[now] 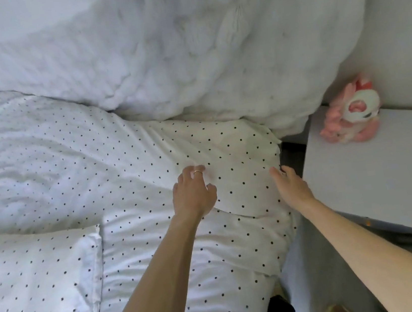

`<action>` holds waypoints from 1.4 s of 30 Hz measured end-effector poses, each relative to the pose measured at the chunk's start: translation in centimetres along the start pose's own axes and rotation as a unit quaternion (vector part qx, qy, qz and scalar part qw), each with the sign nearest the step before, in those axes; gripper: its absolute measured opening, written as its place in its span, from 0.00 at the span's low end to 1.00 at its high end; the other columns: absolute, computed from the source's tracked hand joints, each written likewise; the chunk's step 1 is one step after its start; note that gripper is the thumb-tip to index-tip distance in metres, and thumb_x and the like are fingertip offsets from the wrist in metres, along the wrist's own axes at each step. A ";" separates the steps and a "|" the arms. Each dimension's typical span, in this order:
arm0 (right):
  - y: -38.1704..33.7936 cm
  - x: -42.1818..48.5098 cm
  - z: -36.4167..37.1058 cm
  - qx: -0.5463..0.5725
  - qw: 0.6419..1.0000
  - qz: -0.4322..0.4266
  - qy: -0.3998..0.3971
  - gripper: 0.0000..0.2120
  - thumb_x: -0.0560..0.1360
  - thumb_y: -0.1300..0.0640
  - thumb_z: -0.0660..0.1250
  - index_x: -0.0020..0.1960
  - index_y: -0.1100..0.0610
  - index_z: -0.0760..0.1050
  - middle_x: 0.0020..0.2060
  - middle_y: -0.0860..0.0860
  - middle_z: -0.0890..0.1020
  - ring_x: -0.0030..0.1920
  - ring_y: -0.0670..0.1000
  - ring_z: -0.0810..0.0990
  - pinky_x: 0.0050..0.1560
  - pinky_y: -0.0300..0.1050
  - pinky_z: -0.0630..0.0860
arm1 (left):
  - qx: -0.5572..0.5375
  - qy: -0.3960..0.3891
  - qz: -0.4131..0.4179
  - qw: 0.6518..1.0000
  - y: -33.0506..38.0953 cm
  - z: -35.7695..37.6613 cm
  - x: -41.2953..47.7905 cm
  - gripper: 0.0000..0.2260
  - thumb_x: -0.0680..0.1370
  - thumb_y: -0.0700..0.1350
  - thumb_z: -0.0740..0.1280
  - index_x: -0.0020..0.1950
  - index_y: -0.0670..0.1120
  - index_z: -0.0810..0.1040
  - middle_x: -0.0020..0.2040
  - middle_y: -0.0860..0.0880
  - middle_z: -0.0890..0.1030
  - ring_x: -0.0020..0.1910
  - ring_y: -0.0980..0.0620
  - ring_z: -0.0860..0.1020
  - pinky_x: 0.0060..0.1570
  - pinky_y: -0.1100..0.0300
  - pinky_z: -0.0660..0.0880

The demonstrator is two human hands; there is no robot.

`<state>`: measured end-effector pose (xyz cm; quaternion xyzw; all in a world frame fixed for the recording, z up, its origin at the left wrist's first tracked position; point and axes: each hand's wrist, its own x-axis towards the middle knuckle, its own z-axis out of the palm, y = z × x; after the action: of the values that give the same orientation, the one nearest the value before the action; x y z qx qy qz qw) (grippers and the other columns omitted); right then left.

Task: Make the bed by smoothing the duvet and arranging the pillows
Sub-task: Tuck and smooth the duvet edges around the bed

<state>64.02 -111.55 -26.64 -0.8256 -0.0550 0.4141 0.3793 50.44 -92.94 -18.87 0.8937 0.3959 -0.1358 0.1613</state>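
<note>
Pillow (pixel 238 167) lies under left grip (pixel 194 194), whose fingers are loosely bent and hold nothing. Right grip (pixel 292 187) lies flat and open against its side. Likely soft, light, floppy: take both side edges.

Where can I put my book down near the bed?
The bedside table is bare from the pink plush toy to its near edge. Dotted pillows crowd the rest, and the right hand fills the gap beside the table.

bright, soft, even daylight; weak shadows. wide-angle bending at edges. far bedding washed out; slight softness and blur throughout.
</note>
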 end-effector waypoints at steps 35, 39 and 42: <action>-18.2 -6.1 -7.0 -0.155 0.814 -0.437 0.350 0.16 0.77 0.46 0.67 0.35 0.53 0.78 0.30 0.48 0.80 0.32 0.51 0.74 0.33 0.40 0.64 | 0.007 0.465 0.126 0.876 -1.1 -18.6 6.8 0.18 0.82 0.53 0.63 0.34 0.49 0.72 0.32 0.51 0.75 0.37 0.46 0.73 0.39 0.54 0.65; -13.3 1.9 -7.3 -0.214 0.914 -0.171 0.298 0.23 0.80 0.36 0.56 0.45 0.53 0.79 0.41 0.55 0.84 0.43 0.60 0.81 0.39 0.47 0.73 | 0.050 0.392 0.194 0.898 3.2 -13.3 10.1 0.14 0.82 0.54 0.63 0.43 0.48 0.82 0.44 0.50 0.79 0.44 0.45 0.76 0.48 0.49 0.68; -8.3 5.4 -3.9 -0.130 0.973 -0.015 0.191 0.25 0.80 0.37 0.58 0.69 0.52 0.70 0.64 0.59 0.78 0.62 0.62 0.78 0.60 0.58 0.76 | -0.011 0.279 0.163 0.946 1.8 -7.8 11.1 0.12 0.82 0.53 0.61 0.56 0.50 0.81 0.59 0.49 0.79 0.58 0.46 0.77 0.62 0.49 0.68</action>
<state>72.25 -105.78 -23.06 -0.9307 -0.0478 0.2322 0.2784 59.87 -83.63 -15.58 0.9465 0.2751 0.1514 0.0745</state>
